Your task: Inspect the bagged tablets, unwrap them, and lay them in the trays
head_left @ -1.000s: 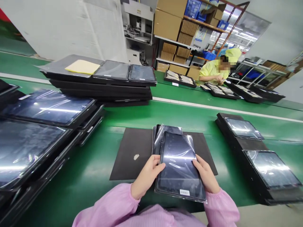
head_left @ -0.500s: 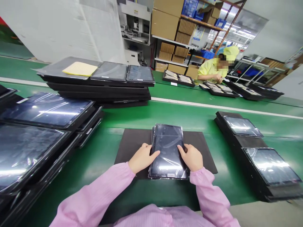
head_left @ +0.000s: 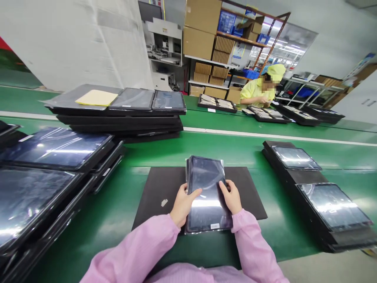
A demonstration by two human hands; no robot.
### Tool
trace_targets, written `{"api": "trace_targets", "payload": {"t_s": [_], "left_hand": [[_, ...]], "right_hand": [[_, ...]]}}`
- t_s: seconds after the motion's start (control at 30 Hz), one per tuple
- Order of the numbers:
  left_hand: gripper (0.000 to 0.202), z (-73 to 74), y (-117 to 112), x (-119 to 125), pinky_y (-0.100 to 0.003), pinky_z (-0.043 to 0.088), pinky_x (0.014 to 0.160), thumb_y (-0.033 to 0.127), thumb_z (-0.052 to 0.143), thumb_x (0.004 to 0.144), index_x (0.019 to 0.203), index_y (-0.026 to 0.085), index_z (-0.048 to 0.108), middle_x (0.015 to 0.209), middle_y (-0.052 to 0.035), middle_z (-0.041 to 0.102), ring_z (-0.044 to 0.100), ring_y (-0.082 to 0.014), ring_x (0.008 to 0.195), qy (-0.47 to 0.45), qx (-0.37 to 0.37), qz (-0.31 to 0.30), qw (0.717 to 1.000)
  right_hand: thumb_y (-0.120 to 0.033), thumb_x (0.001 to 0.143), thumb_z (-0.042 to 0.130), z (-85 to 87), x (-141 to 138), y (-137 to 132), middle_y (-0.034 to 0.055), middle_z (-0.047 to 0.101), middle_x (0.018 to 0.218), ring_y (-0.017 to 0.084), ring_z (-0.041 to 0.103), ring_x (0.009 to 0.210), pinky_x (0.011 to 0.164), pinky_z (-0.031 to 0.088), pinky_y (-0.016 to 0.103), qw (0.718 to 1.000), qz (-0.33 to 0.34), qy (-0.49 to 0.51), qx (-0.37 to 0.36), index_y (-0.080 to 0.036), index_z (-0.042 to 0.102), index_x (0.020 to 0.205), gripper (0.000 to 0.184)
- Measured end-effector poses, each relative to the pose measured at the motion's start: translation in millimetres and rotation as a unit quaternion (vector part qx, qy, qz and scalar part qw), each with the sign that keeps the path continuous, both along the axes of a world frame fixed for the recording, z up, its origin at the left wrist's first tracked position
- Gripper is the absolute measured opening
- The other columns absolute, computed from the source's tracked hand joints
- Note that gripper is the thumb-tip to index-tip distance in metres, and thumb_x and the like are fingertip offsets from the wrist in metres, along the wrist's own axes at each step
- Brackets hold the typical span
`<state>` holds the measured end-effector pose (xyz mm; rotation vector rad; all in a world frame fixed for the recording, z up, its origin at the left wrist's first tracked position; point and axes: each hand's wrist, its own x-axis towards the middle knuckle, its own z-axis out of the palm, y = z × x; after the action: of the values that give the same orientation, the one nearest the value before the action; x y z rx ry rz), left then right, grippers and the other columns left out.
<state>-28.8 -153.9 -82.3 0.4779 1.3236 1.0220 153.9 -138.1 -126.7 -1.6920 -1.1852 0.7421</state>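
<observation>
Between my two hands is a stack of tablet screens (head_left: 206, 196) in clear film, held over a black foam mat (head_left: 244, 192). A small white label shows at the near end of the top screen. My left hand (head_left: 184, 202) grips the stack's left edge, its thumb lying on the glass. On the opposite edge my right hand (head_left: 231, 195) is closed with the thumb also on top; its other fingers are mostly hidden. Edges of several screens fan out at the upper left of the stack. A small pale sticker (head_left: 164, 203) lies on the mat left of my left hand.
Large screens in black trays (head_left: 55, 149) are piled at left. Behind them stands another tray stack (head_left: 123, 122) with a yellow sheet (head_left: 97, 97) on top. A black foam tray (head_left: 306, 176) with two screens is at right. A co-worker (head_left: 259, 90) in yellow works across the green bench (head_left: 165, 149).
The stack is tilted more, and its screens fan out further at the left edge. My left hand has shifted right over it. The small sticker on the mat now shows. The camera view has shifted slightly.
</observation>
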Motion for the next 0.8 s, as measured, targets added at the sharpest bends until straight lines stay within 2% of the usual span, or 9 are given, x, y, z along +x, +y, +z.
{"api": "trace_targets", "payload": {"t_s": [0.1, 0.2, 0.3, 0.37, 0.43, 0.53, 0.63, 0.7, 0.8], "left_hand": [[0.059, 6.5, -0.1, -3.6, -0.033, 0.058, 0.076, 0.033, 0.09, 0.053, 0.099, 0.021, 0.056, 0.087, -0.0033, 0.075, 0.072, -0.0213, 0.08, -0.033, 0.12, 0.003, 0.992], [0.06, 5.5, 16.3, -12.4, -0.031, 0.058, 0.073, 0.032, 0.09, 0.046, 0.092, 0.023, 0.054, 0.08, 0.0012, 0.072, 0.071, -0.0186, 0.073, -0.003, 0.266, 0.009, 0.964], [0.056, -7.0, 39.1, -21.6, -0.028, 0.055, 0.058, 0.036, 0.088, 0.042, 0.082, 0.024, 0.051, 0.064, 0.0056, 0.062, 0.063, -0.015, 0.056, 0.031, 0.356, 0.03, 0.934], [0.048, -18.4, 48.7, -26.4, -0.025, 0.047, 0.045, 0.044, 0.083, 0.047, 0.072, 0.024, 0.047, 0.054, 0.0074, 0.053, 0.052, -0.0119, 0.045, 0.059, 0.398, 0.042, 0.915], [0.04, -27.2, 50.2, -29.8, -0.025, 0.04, 0.04, 0.046, 0.075, 0.056, 0.065, 0.024, 0.044, 0.048, 0.0071, 0.047, 0.045, -0.0107, 0.041, 0.079, 0.424, 0.042, 0.901], [0.023, -31.2, 39.9, -29.2, -0.027, 0.046, 0.048, 0.035, 0.068, 0.062, 0.072, 0.023, 0.052, 0.055, 0.0044, 0.054, 0.052, -0.0136, 0.049, 0.105, 0.437, 0.057, 0.891], [0.022, -29.9, 26.9, -17.1, -0.032, 0.053, 0.068, 0.029, 0.062, 0.07, 0.091, 0.021, 0.061, 0.076, -0.0019, 0.068, 0.066, -0.0202, 0.072, 0.184, 0.417, 0.121, 0.882], [0.022, -31.4, 23.5, -5.7, -0.034, 0.054, 0.075, 0.03, 0.055, 0.077, 0.096, 0.021, 0.063, 0.089, -0.0057, 0.072, 0.07, -0.0232, 0.085, 0.223, 0.403, 0.17, 0.871], [0.021, -41.4, 30.2, -0.2, -0.035, 0.052, 0.071, 0.035, 0.049, 0.084, 0.091, 0.02, 0.062, 0.085, -0.0054, 0.07, 0.069, -0.0234, 0.08, 0.224, 0.431, 0.21, 0.849]], "right_hand": [[-0.07, 0.072, 0.06, 10.5, -2.6, 8.8, 0.0078, 0.073, 0.087, 0.024, 0.069, 0.082, 0.077, 0.055, 0.038, 0.995, 0.006, 0.075, 0.064, -0.02, 0.063, 0.09, 0.053], [-0.069, 0.07, 0.067, 23.6, -6.2, 20.8, 0.0087, 0.077, 0.094, 0.026, 0.072, 0.089, 0.082, 0.057, 0.039, 0.985, 0.023, 0.12, 0.122, -0.021, 0.066, 0.091, 0.052], [-0.064, 0.058, 0.08, 30.0, -8.9, 26.9, 0.0081, 0.077, 0.076, 0.029, 0.073, 0.076, 0.074, 0.059, 0.042, 0.977, 0.06, 0.133, 0.156, -0.022, 0.067, 0.072, 0.046], [-0.057, 0.051, 0.088, 30.5, -10.6, 25.6, 0.0076, 0.074, 0.063, 0.03, 0.072, 0.064, 0.066, 0.06, 0.043, 0.973, 0.094, 0.132, 0.165, -0.023, 0.067, 0.062, 0.041], [-0.052, 0.049, 0.091, 30.6, -11.6, 22.3, 0.0078, 0.073, 0.057, 0.031, 0.072, 0.059, 0.061, 0.061, 0.043, 0.969, 0.124, 0.128, 0.171, -0.023, 0.068, 0.058, 0.038], [-0.055, 0.053, 0.09, 34.5, -9.0, 20.7, 0.0085, 0.073, 0.057, 0.031, 0.073, 0.058, 0.059, 0.063, 0.043, 0.963, 0.157, 0.126, 0.179, -0.023, 0.07, 0.059, 0.039], [-0.067, 0.053, 0.086, 41.2, -3.0, 26.0, 0.0094, 0.076, 0.064, 0.031, 0.075, 0.063, 0.061, 0.064, 0.043, 0.956, 0.18, 0.133, 0.188, -0.023, 0.069, 0.062, 0.048], [-0.072, 0.054, 0.084, 43.7, -1.8, 27.4, 0.0102, 0.077, 0.069, 0.032, 0.076, 0.067, 0.065, 0.065, 0.043, 0.954, 0.186, 0.135, 0.191, -0.023, 0.069, 0.064, 0.052], [-0.065, 0.06, 0.085, 41.8, -9.7, 14.8, 0.0098, 0.077, 0.069, 0.032, 0.077, 0.068, 0.068, 0.066, 0.044, 0.96, 0.176, 0.115, 0.186, -0.022, 0.07, 0.07, 0.046]]}}
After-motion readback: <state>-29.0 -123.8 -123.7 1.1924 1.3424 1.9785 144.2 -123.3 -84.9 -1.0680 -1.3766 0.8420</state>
